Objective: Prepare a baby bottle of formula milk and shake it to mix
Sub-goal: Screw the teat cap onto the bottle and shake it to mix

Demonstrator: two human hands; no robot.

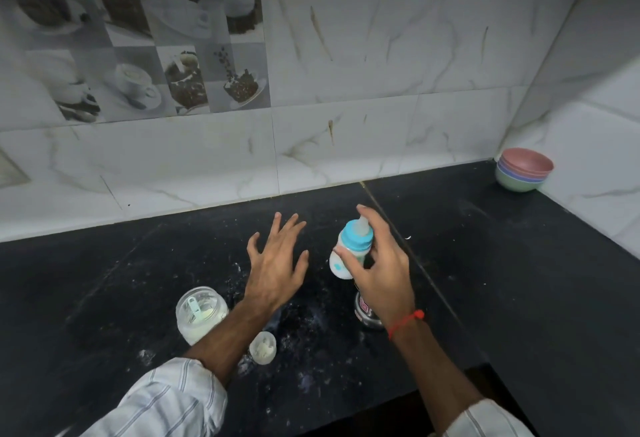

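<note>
A small baby bottle (349, 253) with a blue collar and a clear teat is held above the black counter (502, 263), tilted with its teat pointing up and away. My right hand (379, 266) grips it, the forefinger resting over the teat. My left hand (277, 263) hovers open just left of the bottle, fingers spread, touching nothing. An open clear jar of white formula powder (201, 313) with a scoop inside stands near my left forearm. Its lid (263, 346) lies upside down beside it.
A steel vessel (367, 312) stands under my right wrist, mostly hidden. White powder is spilled over the counter around the jar and lid. A stack of coloured bowls (523, 173) sits in the far right corner. Tiled walls close the back and right side.
</note>
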